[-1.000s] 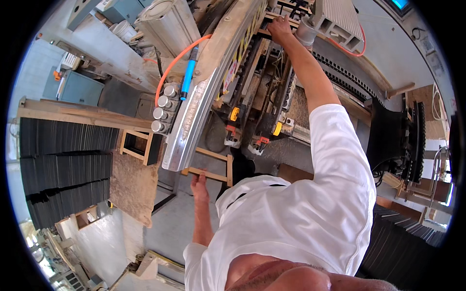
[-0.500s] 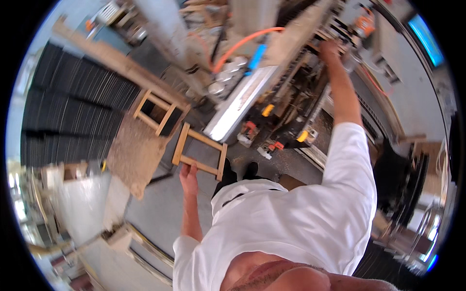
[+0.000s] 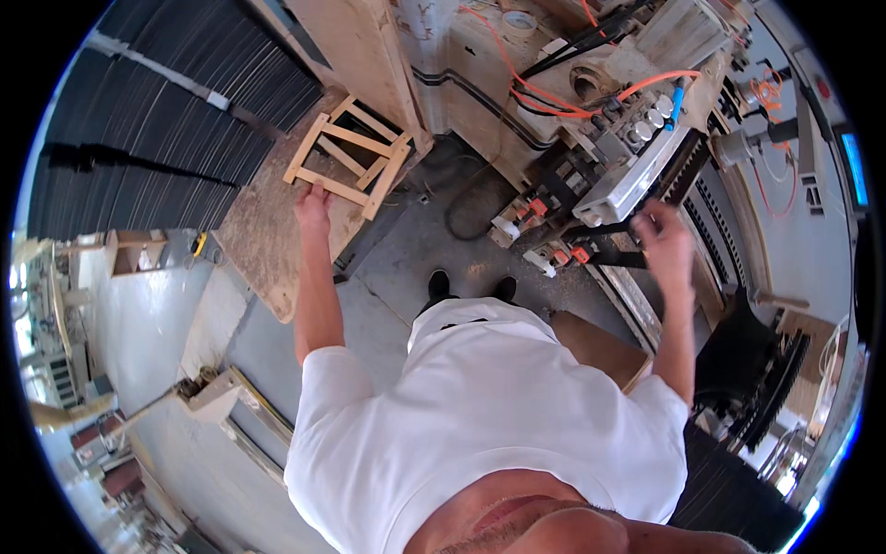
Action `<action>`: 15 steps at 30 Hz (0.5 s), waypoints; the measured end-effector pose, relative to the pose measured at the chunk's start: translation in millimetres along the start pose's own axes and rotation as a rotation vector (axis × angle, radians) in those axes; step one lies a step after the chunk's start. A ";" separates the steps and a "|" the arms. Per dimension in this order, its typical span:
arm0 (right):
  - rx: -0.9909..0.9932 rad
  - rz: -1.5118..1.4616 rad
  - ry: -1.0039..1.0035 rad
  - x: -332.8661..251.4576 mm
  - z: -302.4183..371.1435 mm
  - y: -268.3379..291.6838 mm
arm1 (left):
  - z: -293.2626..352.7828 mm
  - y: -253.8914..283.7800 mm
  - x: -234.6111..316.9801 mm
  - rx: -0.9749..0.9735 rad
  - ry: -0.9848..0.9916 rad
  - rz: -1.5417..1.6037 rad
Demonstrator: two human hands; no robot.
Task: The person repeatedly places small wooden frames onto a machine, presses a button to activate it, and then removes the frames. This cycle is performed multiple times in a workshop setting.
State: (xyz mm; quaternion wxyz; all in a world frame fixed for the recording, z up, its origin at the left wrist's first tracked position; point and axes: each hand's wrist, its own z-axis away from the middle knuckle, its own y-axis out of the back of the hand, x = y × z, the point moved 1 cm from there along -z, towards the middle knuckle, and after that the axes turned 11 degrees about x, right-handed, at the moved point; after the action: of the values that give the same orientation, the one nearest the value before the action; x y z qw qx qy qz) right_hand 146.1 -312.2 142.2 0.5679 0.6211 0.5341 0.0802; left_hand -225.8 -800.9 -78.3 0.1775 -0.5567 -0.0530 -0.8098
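My left hand [image 3: 313, 209] is closed on the near rail of a light wooden frame [image 3: 334, 187]. That frame sits over or just above a second wooden frame [image 3: 371, 122]. Whether the two touch, I cannot tell. Beneath them lies a worn brown board [image 3: 268, 263], beside tall stacks of dark sheets [image 3: 148, 111]. Out to the right, my right hand [image 3: 666, 242] is blurred by motion beside the machine's silver beam [image 3: 628, 180]. Its fingers are too smeared to read, and nothing held shows clearly.
Orange-and-white clamps [image 3: 526, 217] jut from the machine's near end. Orange hoses [image 3: 651, 81] and black cables run across its top. A brown panel [image 3: 595, 346] stands low at my right side. A wooden post [image 3: 365, 55] rises behind the frames.
My left hand has carried the wooden frame left and away from me, over the other frame. My right hand has drawn back from the far part of the machine toward me.
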 end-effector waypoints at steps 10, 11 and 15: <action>-0.587 0.145 -0.595 71.0 264.6 -98.1 | -113.0 -64.7 -31.0 0.062 -0.020 -0.520; -0.578 0.112 -0.621 81.3 271.5 -101.7 | -124.9 -51.3 -37.6 0.099 -0.033 -0.472; -0.447 0.074 -0.715 84.6 318.0 -94.5 | -107.4 -65.0 -31.6 0.112 -0.718 -1.076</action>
State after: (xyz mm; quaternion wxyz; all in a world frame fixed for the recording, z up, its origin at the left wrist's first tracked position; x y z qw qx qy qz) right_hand 351.8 -465.8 -84.2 0.8349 0.4902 0.2503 -0.0058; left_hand -333.1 -763.5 -140.4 -0.2529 -0.6783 -0.4228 -0.5451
